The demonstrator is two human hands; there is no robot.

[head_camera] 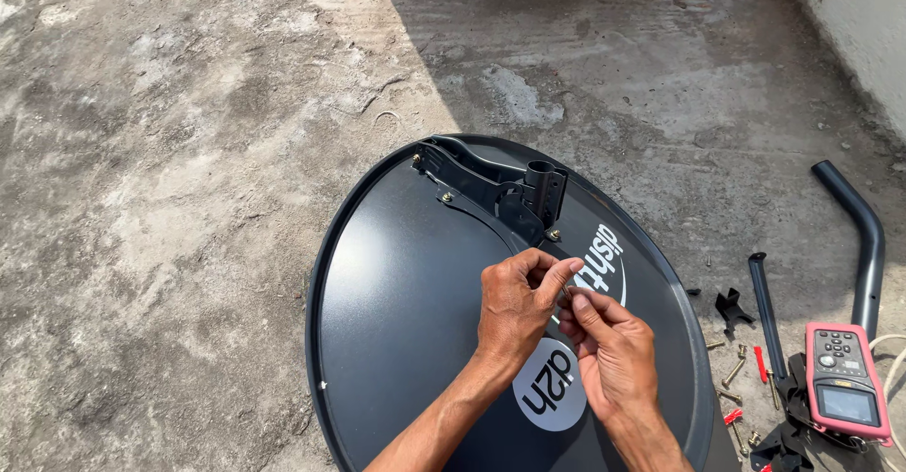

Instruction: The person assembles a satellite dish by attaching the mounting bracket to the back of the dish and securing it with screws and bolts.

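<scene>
1. The left hand (514, 307) is hovering over the middle of the dark satellite dish (406, 311), with its fingers curled together and its thumb and forefinger pinching a small, thin metal piece (565, 290); what kind of piece it is cannot be told.
2. The right hand (613, 345) is sitting just beside the left one, at its 4 o'clock, with fingertips closing on the same small piece from below, so both hands are meeting at it.
3. The dish is lying flat on the concrete floor (189, 198), its rounded back facing up and filling the lower centre of the view.
4. At 3 o'clock from the hands, off the dish rim, loose brass-coloured bolts (734, 370) and 2 small red plugs (761, 363) are lying scattered on the floor.
5. Just past them, a red handheld meter (845, 382) with a small screen and keypad is resting on black bracket parts (783, 448) at the right edge.
6. A straight black arm (764, 307) and a small black clip (731, 307) are lying between the dish and the meter.
7. At 12 o'clock from the hands, a black mounting bracket (491, 189) with a short tube clamp is standing bolted to the dish's far rim.
8. At 2 o'clock, farther off, a bent black pipe (864, 236) is lying near the pale wall (859, 28).
</scene>
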